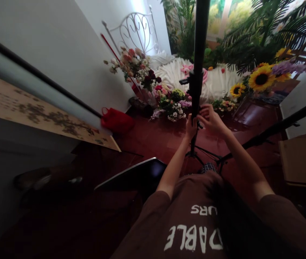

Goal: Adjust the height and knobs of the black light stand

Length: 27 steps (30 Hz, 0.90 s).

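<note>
A black upright pole of a light stand [197, 91] rises in front of me, with clamps and knobs along it. My left hand [191, 127] is closed round its lower section. On the pole's right side is my right hand [210, 117], its fingers bent and apart, the tips close to the pole. Just below those fingertips a small black knob [199, 125] sticks out; whether they touch the pole or knob I cannot tell. Lower down, the stand's legs [193, 154] spread on the dark red floor.
A second black pole [282, 126] slants in from the right, near a cardboard box [304, 156]. A dark screen-like panel [139, 172] lies left of my arms. Ahead are flowers [176, 104], sunflowers [261, 78] and a white-draped bed [217, 84]. A red bag [116, 120] and painted scroll [47, 113] are left.
</note>
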Each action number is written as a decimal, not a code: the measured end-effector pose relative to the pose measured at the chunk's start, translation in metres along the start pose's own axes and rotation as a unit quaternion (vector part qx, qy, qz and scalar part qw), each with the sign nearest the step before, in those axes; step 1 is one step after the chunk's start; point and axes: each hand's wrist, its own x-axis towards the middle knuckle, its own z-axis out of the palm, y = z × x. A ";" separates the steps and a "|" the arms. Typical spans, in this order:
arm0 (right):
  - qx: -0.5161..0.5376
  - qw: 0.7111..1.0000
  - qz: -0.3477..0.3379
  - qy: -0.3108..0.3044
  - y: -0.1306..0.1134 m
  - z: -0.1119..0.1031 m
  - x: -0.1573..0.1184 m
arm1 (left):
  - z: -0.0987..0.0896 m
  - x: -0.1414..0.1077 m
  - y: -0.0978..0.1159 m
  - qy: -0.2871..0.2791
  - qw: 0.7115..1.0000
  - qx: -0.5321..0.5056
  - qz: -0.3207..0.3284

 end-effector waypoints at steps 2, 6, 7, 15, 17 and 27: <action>-0.063 0.989 0.100 -0.088 0.013 -0.001 -0.026 | 0.000 -0.001 0.000 0.000 1.000 0.011 0.003; -0.116 0.968 0.169 -0.146 0.018 0.010 -0.049 | 0.001 0.000 -0.004 -0.003 1.000 0.007 -0.003; -0.115 0.969 0.169 -0.141 0.017 0.015 -0.050 | 0.002 0.000 -0.005 -0.003 1.000 0.008 -0.008; 0.277 0.905 0.321 -0.028 0.015 0.050 -0.046 | -0.001 -0.001 0.000 0.002 1.000 0.029 -0.013; 0.420 0.833 0.358 -0.035 0.013 0.052 -0.046 | -0.001 -0.001 0.000 0.003 0.999 0.031 -0.015; 0.251 0.892 0.374 -0.043 0.011 0.046 -0.056 | 0.000 -0.002 -0.007 0.000 1.000 0.029 -0.007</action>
